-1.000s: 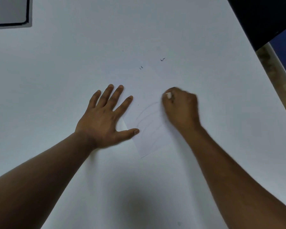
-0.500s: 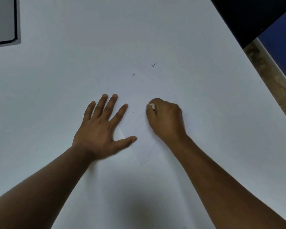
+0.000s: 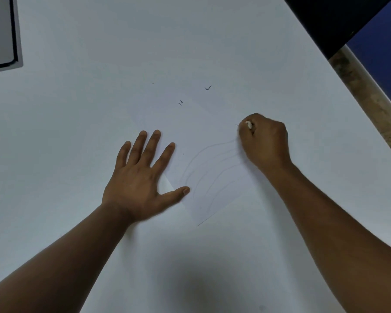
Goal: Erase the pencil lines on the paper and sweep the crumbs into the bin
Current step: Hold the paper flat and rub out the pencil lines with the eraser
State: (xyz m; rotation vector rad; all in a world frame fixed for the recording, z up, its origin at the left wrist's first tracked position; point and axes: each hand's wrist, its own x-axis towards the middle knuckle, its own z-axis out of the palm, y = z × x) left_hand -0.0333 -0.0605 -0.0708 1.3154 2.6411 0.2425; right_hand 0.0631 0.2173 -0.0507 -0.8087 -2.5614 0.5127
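Observation:
A white sheet of paper (image 3: 212, 136) lies on the white table, with faint curved pencil lines (image 3: 209, 175) across its lower half. My left hand (image 3: 140, 177) lies flat with spread fingers on the paper's left edge. My right hand (image 3: 263, 141) is curled round a small white eraser (image 3: 248, 124) at the right ends of the lines. Dark eraser crumbs (image 3: 208, 87) lie near the paper's far edge, with more crumbs (image 3: 180, 102) to their left.
A grey flat object with a dark border (image 3: 0, 32) sits at the table's far left. The table's right edge (image 3: 321, 55) runs diagonally, with a dark shape and speckled floor (image 3: 370, 96) beyond it. No bin is in view.
My right hand has moved with the eraser from the lines' left part out to their right ends, uncovering the pencil curves. My left hand stays flat on the paper.

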